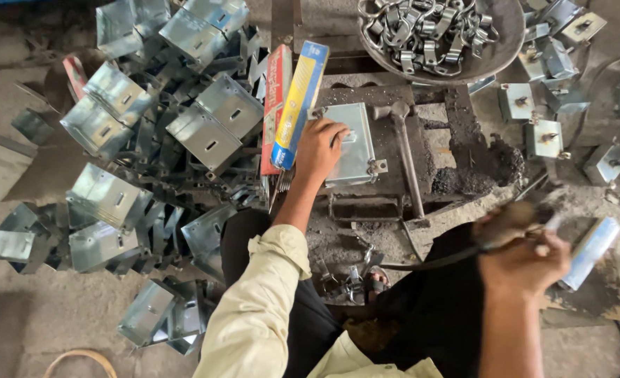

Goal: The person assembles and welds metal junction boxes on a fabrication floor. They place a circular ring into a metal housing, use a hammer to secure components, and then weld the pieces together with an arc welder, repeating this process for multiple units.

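The work was done low on a grimy concrete floor (30, 308), where a dark, soot-crusted metal work frame (457, 126) was set as a low table. On that frame a small galvanised metal box (355, 143) was laid flat, and everything else is placed here in relation to it. The left hand (318, 150) was rested on the near-left corner of the box, its fingers (338, 133) curled down over the edge and pressed against the sheet metal. Just left of the box, two long cardboard cartons, one red (276, 105) and one blue and yellow (299, 94), were leaned upright, touching each other. Further left of the box, a large heap of folded galvanised box shells (156, 140) was spread across the floor. Just right of the box, a hammer-like tool (404, 154) was laid along the frame, and beyond it a patch of black grit (478, 171) was seen.

Behind the box and to its right, a shallow round metal pan (495, 42) was set, filled with a tangle of bent metal clamps (425, 31). Right of the box, past the frame, several finished boxes with bolts (541, 105) were scattered on the floor.

Near and to the right of the box, the right hand (523, 259) was closed around a blurred handle with a dark cable (429, 260); its fingers were wrapped together in a fist.
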